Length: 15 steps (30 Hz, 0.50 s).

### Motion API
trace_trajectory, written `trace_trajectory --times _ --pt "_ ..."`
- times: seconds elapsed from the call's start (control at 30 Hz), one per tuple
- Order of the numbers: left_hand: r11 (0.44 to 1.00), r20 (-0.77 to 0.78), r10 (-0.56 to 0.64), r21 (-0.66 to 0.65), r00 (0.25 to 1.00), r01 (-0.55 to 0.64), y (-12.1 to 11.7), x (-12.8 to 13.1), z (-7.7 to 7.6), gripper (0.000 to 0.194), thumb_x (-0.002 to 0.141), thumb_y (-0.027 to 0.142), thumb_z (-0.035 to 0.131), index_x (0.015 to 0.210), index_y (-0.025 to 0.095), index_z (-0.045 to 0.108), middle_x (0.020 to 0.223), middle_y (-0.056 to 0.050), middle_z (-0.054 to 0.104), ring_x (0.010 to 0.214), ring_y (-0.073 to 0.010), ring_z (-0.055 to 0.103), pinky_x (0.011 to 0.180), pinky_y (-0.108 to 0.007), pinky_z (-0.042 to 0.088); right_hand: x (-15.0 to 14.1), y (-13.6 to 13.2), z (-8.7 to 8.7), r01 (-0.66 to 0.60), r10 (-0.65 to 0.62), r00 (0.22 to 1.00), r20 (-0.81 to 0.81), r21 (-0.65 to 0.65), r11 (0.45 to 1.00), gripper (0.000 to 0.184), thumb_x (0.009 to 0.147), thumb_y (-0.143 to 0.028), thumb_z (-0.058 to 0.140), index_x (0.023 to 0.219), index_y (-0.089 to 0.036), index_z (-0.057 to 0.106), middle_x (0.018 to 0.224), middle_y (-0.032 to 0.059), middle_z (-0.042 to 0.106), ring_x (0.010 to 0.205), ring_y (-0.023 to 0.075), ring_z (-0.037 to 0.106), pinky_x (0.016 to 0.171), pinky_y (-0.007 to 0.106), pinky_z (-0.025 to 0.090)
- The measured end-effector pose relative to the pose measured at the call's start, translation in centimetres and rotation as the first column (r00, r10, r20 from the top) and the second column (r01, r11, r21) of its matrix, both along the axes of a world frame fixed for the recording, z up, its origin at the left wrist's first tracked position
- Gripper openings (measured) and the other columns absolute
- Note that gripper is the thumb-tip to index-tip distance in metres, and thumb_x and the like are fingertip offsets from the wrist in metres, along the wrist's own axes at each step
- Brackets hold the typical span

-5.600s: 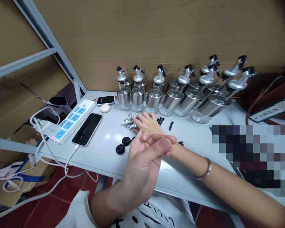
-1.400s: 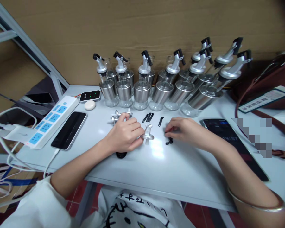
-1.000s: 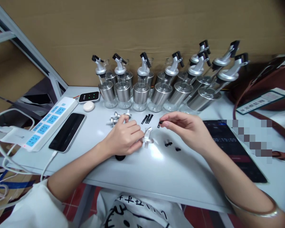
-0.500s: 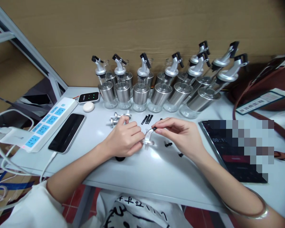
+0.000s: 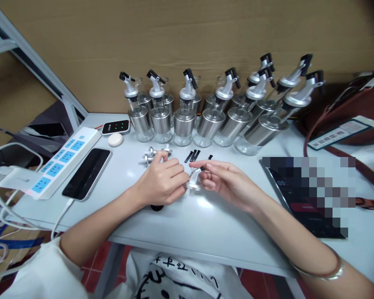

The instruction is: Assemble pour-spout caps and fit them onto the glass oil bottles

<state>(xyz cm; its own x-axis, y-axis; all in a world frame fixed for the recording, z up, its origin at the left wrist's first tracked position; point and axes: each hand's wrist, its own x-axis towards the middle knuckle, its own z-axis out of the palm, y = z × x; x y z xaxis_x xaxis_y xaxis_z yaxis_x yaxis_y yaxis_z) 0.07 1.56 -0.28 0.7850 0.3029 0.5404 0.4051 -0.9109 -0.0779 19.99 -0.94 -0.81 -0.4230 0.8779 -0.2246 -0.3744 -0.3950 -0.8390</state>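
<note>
My left hand (image 5: 166, 179) is closed, its fingertips gripping a silver pourer spout (image 5: 194, 179) upright over the table. A small black plug (image 5: 202, 168) sits at the spout's angled mouth. My right hand (image 5: 229, 182) is closed at that plug, with the index finger reaching across the spout's top and the other fingers curled beside it. Behind my left hand lie more silver pourer spouts (image 5: 148, 159). Several black levers (image 5: 192, 156) lie beyond the held spout, and another black lever (image 5: 210, 157) is partly covered by my right hand. A black disc (image 5: 156, 207) peeks out under my left wrist.
Several glass-and-steel oil bottles (image 5: 185, 122) with pourers stand along the cardboard at the back. Left are a phone (image 5: 87, 174), a power strip (image 5: 65, 160), a white round case (image 5: 115, 140) and a small device (image 5: 116, 127). A tablet-like screen (image 5: 302, 207) and brown bag (image 5: 355, 108) are right.
My right hand took a small black piece from the table, brought it left to the spout's mouth, and now its index finger lies across the top. My left hand has stayed on the pourer spout.
</note>
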Motion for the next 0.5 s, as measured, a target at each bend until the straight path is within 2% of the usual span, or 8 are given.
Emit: trace_trajectory --times 0.07,0.17,0.5 --pt "1.0 0.005 -0.009 0.004 1.0 0.009 -0.04 -0.02 -0.02 0.018 0.085 0.016 0.042 0.072 0.014 0.055 0.063 0.0 0.059 0.063 -0.015 0.047 0.07 -0.034 0.028 -0.14 -0.12 0.06 -0.089 0.085 0.995 -0.061 -0.068 0.994 0.024 0.076 -0.037 0.071 0.081 -0.013 0.069 0.066 -0.002 0.048 0.051 0.0049 0.038 0.048 0.021 0.03" --pt "1.0 0.006 -0.025 0.004 1.0 0.025 -0.16 -0.01 0.05 0.018 0.086 0.017 0.043 0.073 0.015 0.056 0.062 0.0 0.058 0.062 -0.015 0.048 0.069 -0.034 0.028 -0.22 -0.18 0.09 -0.128 0.117 0.987 -0.106 -0.107 0.986 0.026 0.075 -0.037 0.072 0.072 -0.012 0.064 0.064 -0.0023 0.047 0.05 0.0048 0.036 0.048 0.021 0.027" --pt "0.998 0.02 -0.058 0.006 0.998 0.058 -0.48 0.21 0.36 0.025 0.088 0.019 0.038 0.068 0.016 0.053 0.059 0.0 0.056 0.06 -0.0142 0.046 0.071 -0.034 0.028 -0.04 -0.27 0.14 -0.175 0.152 0.977 -0.147 -0.155 0.972 0.026 0.07 -0.034 0.075 0.085 -0.013 0.07 0.062 -0.0032 0.044 0.052 0.0068 0.036 0.05 0.022 0.029"
